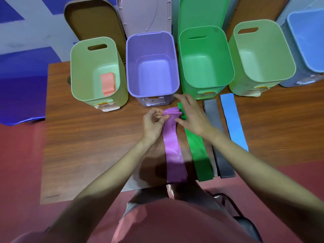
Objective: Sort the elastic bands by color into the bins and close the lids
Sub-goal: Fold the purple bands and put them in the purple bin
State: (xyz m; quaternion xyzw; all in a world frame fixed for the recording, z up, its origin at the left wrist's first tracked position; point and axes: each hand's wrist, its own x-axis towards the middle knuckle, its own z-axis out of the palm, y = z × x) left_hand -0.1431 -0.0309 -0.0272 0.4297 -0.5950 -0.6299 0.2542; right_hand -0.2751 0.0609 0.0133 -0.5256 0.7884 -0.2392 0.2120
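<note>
A purple band point(172, 148) lies lengthwise on the wooden table point(87, 146). My left hand point(154, 122) pinches its far end from the left, and my right hand point(191, 114) grips the same end from the right, bunching it. A green band point(199, 151), a black band point(222, 165) and a blue band point(233, 121) lie side by side to the right. A pink band point(107, 83) rests inside the pale green bin point(98, 71) at far left. The purple bin point(152, 65) behind my hands stands open.
A green bin point(205, 58), a second pale green bin point(261, 55) and a blue bin point(308, 42) stand open along the table's back. A brown lid point(93, 20), a pale lid point(145, 14) and a green lid point(203, 13) lean upright behind them.
</note>
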